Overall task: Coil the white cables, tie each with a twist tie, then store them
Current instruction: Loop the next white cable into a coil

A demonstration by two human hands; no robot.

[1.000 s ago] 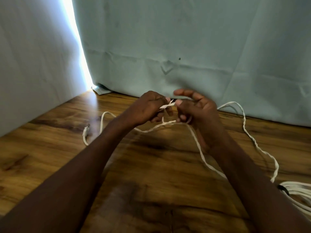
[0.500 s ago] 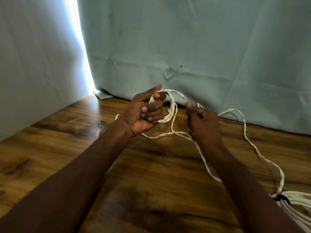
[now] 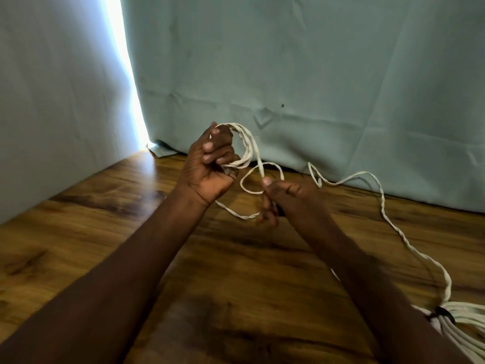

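While the left hand (image 3: 210, 164) curls its fingers round a few gathered loops of white cable (image 3: 248, 151), holding them raised above the table (image 3: 78, 232) so the coil keeps its shape, the right hand (image 3: 286, 198) pinches the running length just beside it, probably to feed the next turn. From there the loose cable trails along the foot of the curtain (image 3: 315, 74) and down to the right. At the lower right edge lies a bundle (image 3: 467, 321) of white cable already bound with a dark tie (image 3: 443, 312), seemingly set aside to keep it out of the way.
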